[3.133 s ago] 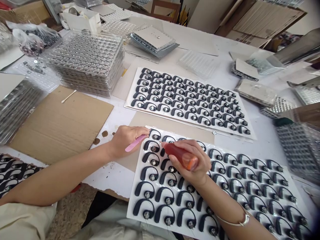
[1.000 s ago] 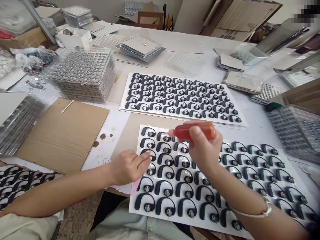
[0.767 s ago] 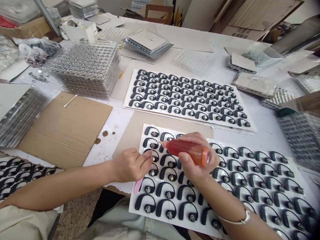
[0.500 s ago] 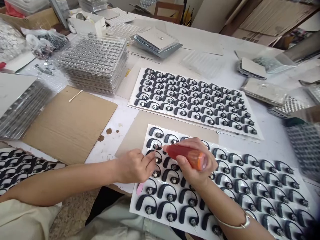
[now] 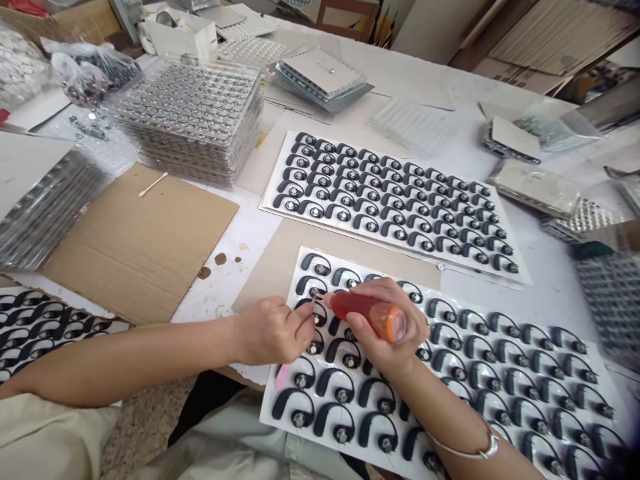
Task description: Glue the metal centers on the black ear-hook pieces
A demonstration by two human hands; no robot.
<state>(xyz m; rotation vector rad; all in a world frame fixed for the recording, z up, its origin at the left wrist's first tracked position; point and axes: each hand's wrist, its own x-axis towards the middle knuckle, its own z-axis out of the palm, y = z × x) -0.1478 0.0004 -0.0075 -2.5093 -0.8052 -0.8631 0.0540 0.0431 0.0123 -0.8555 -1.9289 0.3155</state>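
Observation:
My right hand (image 5: 387,327) is closed round a small orange-red bottle (image 5: 367,313), tilted with its tip pointing left at a black ear-hook piece (image 5: 311,288) near the top left of the near white sheet (image 5: 500,300). My left hand (image 5: 273,331) rests on the sheet's left edge. It pinches a thin pink stick (image 5: 283,377); the stick's upper tip touches the same piece, and its lower end pokes out below the palm. Rows of black ear-hook pieces with metal centres cover the sheet.
A second white sheet of black pieces (image 5: 393,203) lies behind. A stack of clear trays (image 5: 193,113) stands at back left, brown cardboard (image 5: 135,243) with a cotton swab (image 5: 153,185) to the left. More trays and packets crowd the right side (image 5: 533,190).
The bottle was raised above the sheet a second ago; now it is lowered with its tip at a piece in the top-left rows. My left hand has stayed at the sheet's left edge.

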